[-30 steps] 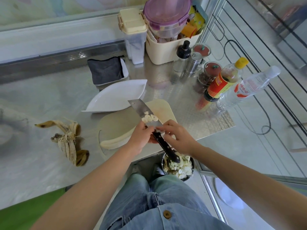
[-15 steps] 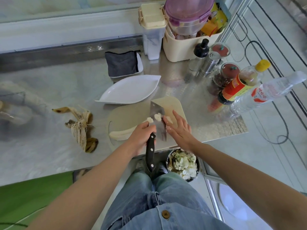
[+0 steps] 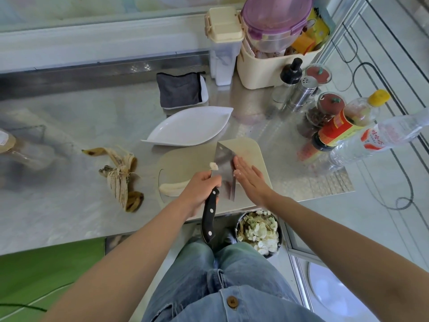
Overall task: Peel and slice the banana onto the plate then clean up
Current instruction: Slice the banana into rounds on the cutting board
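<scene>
The left hand [image 3: 199, 191] is clenched around the top of the black handle of a cleaver [image 3: 224, 173], whose broad blade stands tilted over the cutting board [image 3: 185, 161]. The right hand [image 3: 249, 180] is flat and released, fingers straight, pressed against the blade's right face, where a slice or two of banana seems to sit under the fingertips [image 3: 239, 162]; another slice [image 3: 214, 166] clings at the blade's left edge, at about 12 o'clock from the left hand. The uncut piece of banana [image 3: 173, 189] lies on the board at 9 o'clock from that hand, partly hidden by it. The likely trouble: wiping slices off with bare fingers near the edge could nick them, and sticky slices may drop on the board or counter and miss the plate [image 3: 190, 129], which lies at 12 o'clock, touching the board's far edge and holding nothing yet. The banana peel [image 3: 120, 175] sprawls on the counter at 9 o'clock, still to be cleared. At 6 o'clock, below the counter edge, a round bin [image 3: 257, 231] holds pale scraps. Farther out at 1 o'clock, a cream tub [image 3: 267, 66] carries a purple-lidded container and packets; at 2 to 3 o'clock stand shakers, red-lidded jars of dark contents, a sauce bottle [image 3: 343, 124] and a clear bottle [image 3: 380, 135].
</scene>
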